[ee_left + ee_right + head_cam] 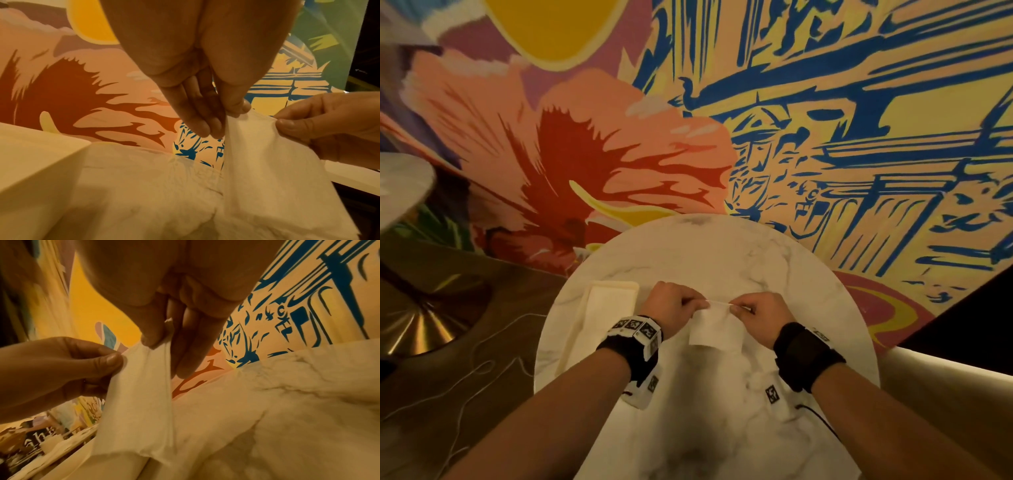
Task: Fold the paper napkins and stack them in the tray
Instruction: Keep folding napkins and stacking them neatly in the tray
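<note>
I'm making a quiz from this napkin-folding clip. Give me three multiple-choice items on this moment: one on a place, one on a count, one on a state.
1. Where is the tray?
A. left of the hands
B. right of the hands
C. on the floor

2. How many hands pinch the napkin?
A. none
B. one
C. two

3. How is the napkin?
A. flat in the tray
B. held up, hanging down
C. crumpled into a ball

Key:
1 A, the tray sits on the table beside the left hand.
2 C, the left hand and right hand each pinch a top corner.
3 B, the napkin hangs from the fingers.
</note>
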The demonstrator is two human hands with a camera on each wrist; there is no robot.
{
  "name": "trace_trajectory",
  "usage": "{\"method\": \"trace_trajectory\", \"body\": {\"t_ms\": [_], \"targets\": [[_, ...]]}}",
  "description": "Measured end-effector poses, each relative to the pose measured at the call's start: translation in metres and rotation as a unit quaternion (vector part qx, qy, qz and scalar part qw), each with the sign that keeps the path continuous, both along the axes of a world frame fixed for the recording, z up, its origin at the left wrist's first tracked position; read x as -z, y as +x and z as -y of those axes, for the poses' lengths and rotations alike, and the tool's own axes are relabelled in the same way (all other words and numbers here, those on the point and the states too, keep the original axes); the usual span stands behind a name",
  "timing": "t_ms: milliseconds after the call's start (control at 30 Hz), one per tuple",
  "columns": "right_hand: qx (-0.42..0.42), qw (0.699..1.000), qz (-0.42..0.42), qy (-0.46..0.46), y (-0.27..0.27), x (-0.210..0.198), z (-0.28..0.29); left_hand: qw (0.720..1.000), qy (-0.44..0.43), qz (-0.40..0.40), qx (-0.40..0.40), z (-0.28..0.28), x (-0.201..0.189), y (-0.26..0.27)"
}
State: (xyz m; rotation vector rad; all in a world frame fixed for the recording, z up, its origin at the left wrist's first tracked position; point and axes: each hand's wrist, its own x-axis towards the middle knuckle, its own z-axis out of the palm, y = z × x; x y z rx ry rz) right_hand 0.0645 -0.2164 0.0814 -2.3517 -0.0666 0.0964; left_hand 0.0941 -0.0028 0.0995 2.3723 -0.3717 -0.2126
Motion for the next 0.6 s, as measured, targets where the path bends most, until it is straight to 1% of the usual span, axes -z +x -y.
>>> {"method": "trace_trajectory", "body": {"t_ms": [100, 167, 200, 267, 333, 400, 467, 600], "targets": [[0.002, 1.0, -0.006, 0.002, 0.002, -0.008, -0.014, 0.999, -0.032, -0.008, -0.027, -0.014, 0.002, -0.001], [0.017, 1.0, -0.001, 0.025, 0.005, -0.013, -0.023, 0.999, -0.031, -0.028, -0.014, -0.021, 0.003, -0.003], [0.029, 0.998, 0.0, 0.051, 0.007, -0.013, -0.027, 0.999, -0.024, -0.042, -0.001, -0.024, 0.003, -0.004], [0.058, 0.989, -0.011, 0.139, 0.009, -0.013, -0.038, 0.997, -0.033, -0.063, 0.008, -0.03, 0.001, -0.004], [0.08, 0.965, -0.044, 0.247, 0.006, -0.013, -0.052, 0.995, -0.075, -0.065, -0.017, -0.037, -0.001, -0.003], [0.084, 0.943, -0.073, 0.312, 0.002, -0.011, -0.068, 0.991, -0.114, -0.057, -0.046, -0.044, -0.003, 0.0], [0.079, 0.931, -0.098, 0.343, 0.0, -0.006, -0.084, 0.988, -0.133, -0.056, -0.053, -0.049, -0.005, 0.002], [0.108, 0.929, -0.117, 0.333, 0.002, 0.001, -0.098, 0.988, -0.131, -0.044, -0.069, -0.064, -0.003, 0.007]]}}
